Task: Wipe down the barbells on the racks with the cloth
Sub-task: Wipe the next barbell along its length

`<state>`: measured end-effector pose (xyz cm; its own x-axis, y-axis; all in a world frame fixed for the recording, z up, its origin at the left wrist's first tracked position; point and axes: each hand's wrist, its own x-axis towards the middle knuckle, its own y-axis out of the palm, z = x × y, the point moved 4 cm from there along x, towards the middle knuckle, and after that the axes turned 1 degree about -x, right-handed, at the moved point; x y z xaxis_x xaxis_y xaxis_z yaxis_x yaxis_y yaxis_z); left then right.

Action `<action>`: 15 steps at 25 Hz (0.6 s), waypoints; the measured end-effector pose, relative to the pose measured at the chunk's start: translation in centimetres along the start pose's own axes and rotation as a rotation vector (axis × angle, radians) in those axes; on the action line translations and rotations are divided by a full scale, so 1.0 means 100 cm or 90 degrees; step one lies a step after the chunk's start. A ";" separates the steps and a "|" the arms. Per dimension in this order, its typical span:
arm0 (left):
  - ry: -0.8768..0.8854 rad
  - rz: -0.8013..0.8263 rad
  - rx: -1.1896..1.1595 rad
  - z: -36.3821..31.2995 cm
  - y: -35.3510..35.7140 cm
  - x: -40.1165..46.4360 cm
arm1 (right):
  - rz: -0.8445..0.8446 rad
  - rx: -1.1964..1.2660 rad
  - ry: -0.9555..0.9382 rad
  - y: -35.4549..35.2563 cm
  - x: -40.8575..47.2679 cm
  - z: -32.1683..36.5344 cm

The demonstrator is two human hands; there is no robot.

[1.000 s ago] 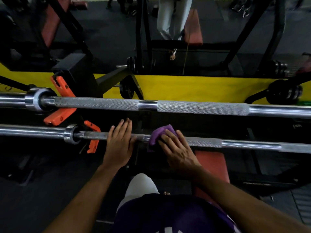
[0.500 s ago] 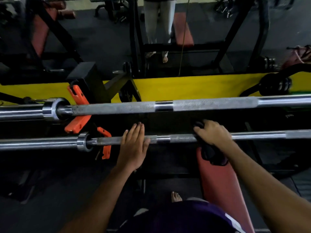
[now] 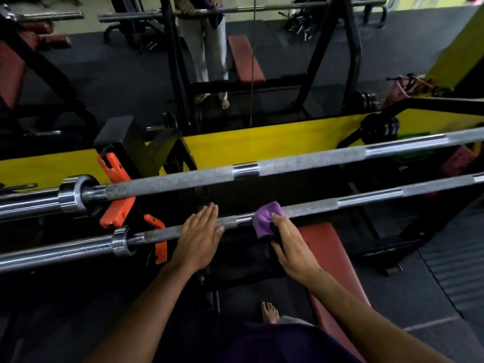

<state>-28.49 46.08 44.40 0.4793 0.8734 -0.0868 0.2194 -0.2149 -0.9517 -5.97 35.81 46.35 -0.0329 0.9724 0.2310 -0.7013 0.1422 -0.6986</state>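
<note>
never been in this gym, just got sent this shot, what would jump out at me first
Two long steel barbells cross the frame side by side: the upper barbell and, nearer the camera, the lower barbell. On the lower one, the right hand presses a purple cloth to the shaft near its middle, while the left hand lies flat across it. Bright orange rack hooks at left and a yellow wall panel behind stand out against the dark floor.

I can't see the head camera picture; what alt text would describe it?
A person's right hand presses a purple cloth against the nearer barbell on a gym rack, while the left hand rests flat on the same bar. A second barbell lies just beyond, with orange rack hooks at the left and a red bench below.
</note>
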 end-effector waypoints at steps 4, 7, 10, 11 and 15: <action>0.024 0.052 0.017 0.004 -0.006 0.005 | -0.270 0.296 0.466 -0.022 -0.067 -0.057; 0.115 0.099 0.013 0.012 -0.012 0.004 | -0.494 0.740 0.673 -0.044 -0.074 -0.075; 0.159 0.102 0.029 0.016 -0.011 0.001 | -0.625 0.905 0.630 -0.076 -0.039 -0.084; 0.158 0.102 0.031 0.017 -0.010 0.001 | -0.660 0.918 0.615 -0.079 -0.025 -0.088; 0.157 0.100 0.039 0.017 -0.011 0.002 | -0.709 0.957 0.665 -0.073 0.016 -0.085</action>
<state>-30.07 47.26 44.95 0.6973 0.6972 -0.1667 0.0778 -0.3048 -0.9492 5.20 37.86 46.06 0.6218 0.4036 -0.6712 -0.0503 0.8758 0.4801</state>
